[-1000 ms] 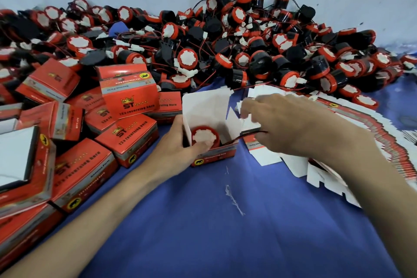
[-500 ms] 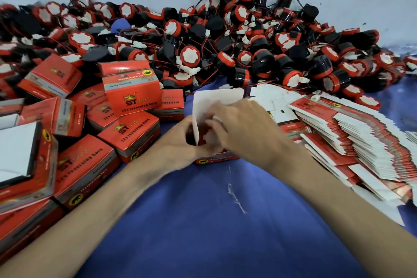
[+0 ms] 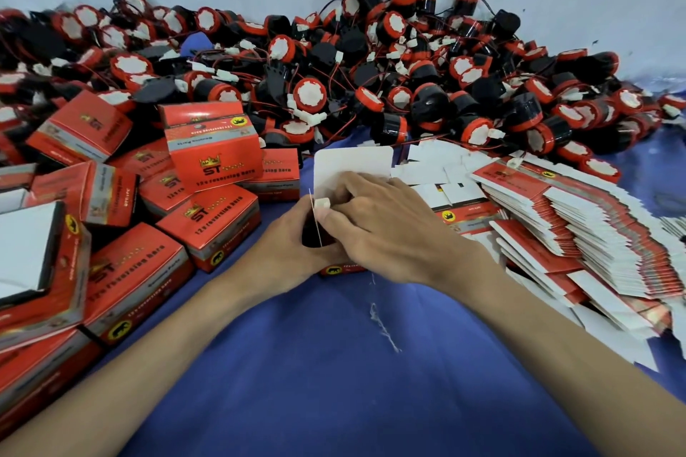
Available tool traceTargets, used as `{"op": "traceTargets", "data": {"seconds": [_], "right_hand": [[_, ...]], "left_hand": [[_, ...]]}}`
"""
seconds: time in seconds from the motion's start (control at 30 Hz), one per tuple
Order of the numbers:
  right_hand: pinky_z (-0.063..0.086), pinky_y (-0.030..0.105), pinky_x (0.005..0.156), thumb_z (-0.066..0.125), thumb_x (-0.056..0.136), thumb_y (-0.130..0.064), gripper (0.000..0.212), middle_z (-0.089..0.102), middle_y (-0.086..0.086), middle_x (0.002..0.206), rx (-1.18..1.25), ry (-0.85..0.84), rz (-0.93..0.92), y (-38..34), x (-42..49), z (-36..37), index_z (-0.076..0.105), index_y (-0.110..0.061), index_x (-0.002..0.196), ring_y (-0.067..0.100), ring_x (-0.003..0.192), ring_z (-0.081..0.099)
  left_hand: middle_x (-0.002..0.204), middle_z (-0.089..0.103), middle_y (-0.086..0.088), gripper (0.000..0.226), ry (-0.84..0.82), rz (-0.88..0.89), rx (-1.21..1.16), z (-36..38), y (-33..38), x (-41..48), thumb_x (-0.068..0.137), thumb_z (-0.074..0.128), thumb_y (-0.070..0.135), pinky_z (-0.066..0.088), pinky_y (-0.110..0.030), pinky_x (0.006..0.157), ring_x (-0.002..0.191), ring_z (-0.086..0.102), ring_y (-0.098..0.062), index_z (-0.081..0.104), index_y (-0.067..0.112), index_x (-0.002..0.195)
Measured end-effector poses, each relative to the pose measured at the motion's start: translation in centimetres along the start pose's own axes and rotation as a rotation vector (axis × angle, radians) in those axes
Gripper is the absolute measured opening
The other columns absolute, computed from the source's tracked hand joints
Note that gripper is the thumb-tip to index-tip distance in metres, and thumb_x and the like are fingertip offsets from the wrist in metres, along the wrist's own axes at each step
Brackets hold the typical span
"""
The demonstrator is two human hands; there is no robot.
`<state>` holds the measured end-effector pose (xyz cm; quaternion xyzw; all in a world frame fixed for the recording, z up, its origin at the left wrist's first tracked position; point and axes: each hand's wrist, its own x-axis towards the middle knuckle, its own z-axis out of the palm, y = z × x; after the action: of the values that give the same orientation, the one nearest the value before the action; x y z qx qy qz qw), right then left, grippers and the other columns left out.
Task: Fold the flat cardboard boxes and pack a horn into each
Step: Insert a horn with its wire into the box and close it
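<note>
The right hand (image 3: 378, 230) curls over the open box (image 3: 352, 163), pinching a white plug (image 3: 322, 203) at its mouth; the left hand (image 3: 289, 252) grips the box's side. It sits on blue cloth (image 3: 334, 364), between packed boxes (image 3: 208, 219) and flat boxes (image 3: 575, 226), with horns (image 3: 371, 67) heaped behind.

Bare blue counter (image 3: 326, 393) lies open in the near middle. Folded boxes (image 3: 137, 271) crowd the left, a horn heap (image 3: 427, 85) walls the back, fanned flat cartons (image 3: 601, 234) block the right.
</note>
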<state>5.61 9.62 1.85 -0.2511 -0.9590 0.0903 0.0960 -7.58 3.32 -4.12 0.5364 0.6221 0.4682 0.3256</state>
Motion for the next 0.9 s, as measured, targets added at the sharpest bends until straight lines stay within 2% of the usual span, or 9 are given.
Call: {"op": "traceTargets", "data": {"seconds": [0.1,0.2,0.33,0.4,0.53,0.63,0.7,0.83,0.9], "right_hand": [[0.028,0.027,0.091,0.026,0.102,-0.039,0.05,0.047,-0.013,0.101,0.042,-0.01,0.005,0.2,0.1,-0.1,0.071,-0.024,0.083,0.006,0.101,0.044],[0.027,0.028,0.092,0.022,0.101,-0.046,0.054,0.051,-0.015,0.106,0.088,-0.028,0.01,0.3,0.0,-0.2,0.069,-0.025,0.083,0.004,0.104,0.043],[0.028,0.025,0.094,0.027,0.101,-0.039,0.044,0.056,-0.015,0.111,0.095,-0.009,0.022,0.3,0.2,0.0,0.068,-0.025,0.091,0.005,0.108,0.047],[0.03,0.026,0.093,0.031,0.1,-0.04,0.04,0.055,-0.016,0.115,0.079,-0.032,-0.007,0.6,0.3,-0.1,0.068,-0.025,0.096,0.003,0.109,0.047],[0.028,0.025,0.077,0.05,0.094,-0.042,0.019,0.053,-0.019,0.105,0.129,-0.032,-0.074,1.3,0.3,-0.6,0.056,-0.029,0.105,0.002,0.093,0.043],[0.033,0.026,0.074,0.06,0.088,-0.044,0.019,0.056,-0.016,0.109,0.115,-0.041,-0.096,1.6,0.3,-0.5,0.057,-0.03,0.1,0.005,0.093,0.048],[0.036,0.025,0.073,0.062,0.087,-0.044,0.014,0.056,-0.016,0.107,0.135,-0.045,-0.091,1.6,0.3,-0.5,0.058,-0.031,0.092,0.006,0.091,0.05],[0.043,0.038,0.088,0.052,0.091,-0.045,0.02,0.055,-0.012,0.11,0.132,-0.102,-0.098,2.0,0.1,-1.0,0.067,-0.034,0.098,0.01,0.102,0.051],[0.041,0.037,0.093,0.047,0.092,-0.049,0.029,0.053,-0.014,0.112,0.127,-0.147,-0.079,2.1,-0.1,-1.3,0.069,-0.037,0.109,0.008,0.107,0.049]], "left_hand": [[0.11,0.065,0.012,0.046,0.005,-0.005,0.037,0.0,-0.1,0.0,0.076,0.078,0.027,0.048,-0.026,0.091,0.106,0.059,-0.002,0.055,0.025,0.116],[0.109,0.066,0.013,0.043,-0.011,0.002,0.069,0.0,-0.1,0.0,0.078,0.076,0.03,0.048,-0.024,0.09,0.106,0.059,-0.002,0.057,0.025,0.115],[0.102,0.066,0.017,0.04,0.023,-0.005,0.056,0.1,-0.3,-0.1,0.076,0.078,0.028,0.049,-0.017,0.084,0.097,0.06,0.006,0.055,0.034,0.108],[0.108,0.066,0.015,0.044,0.022,-0.008,0.071,0.1,-0.4,-0.1,0.076,0.078,0.027,0.05,-0.024,0.09,0.102,0.059,0.003,0.055,0.03,0.115],[0.114,0.063,0.014,0.063,-0.004,0.027,0.09,-0.1,-0.2,-0.1,0.071,0.081,0.042,0.048,-0.028,0.094,0.107,0.058,-0.001,0.051,0.029,0.124],[0.103,0.064,0.019,0.07,-0.004,0.035,0.075,-0.1,-0.1,-0.2,0.062,0.082,0.054,0.047,-0.019,0.086,0.097,0.059,0.002,0.051,0.03,0.119],[0.1,0.061,0.029,0.069,-0.003,0.07,0.049,-0.4,-0.2,-0.3,0.058,0.085,0.051,0.044,-0.009,0.08,0.096,0.058,0.008,0.049,0.035,0.114],[0.12,0.06,0.026,0.085,-0.041,0.073,-0.126,-1.3,-0.3,-0.3,0.052,0.078,0.069,0.044,-0.015,0.094,0.117,0.054,0.004,0.043,0.041,0.124],[0.118,0.063,0.026,0.079,-0.026,0.062,-0.235,-1.3,-0.1,-0.3,0.056,0.069,0.078,0.047,-0.015,0.091,0.115,0.056,0.004,0.048,0.037,0.121]]}}
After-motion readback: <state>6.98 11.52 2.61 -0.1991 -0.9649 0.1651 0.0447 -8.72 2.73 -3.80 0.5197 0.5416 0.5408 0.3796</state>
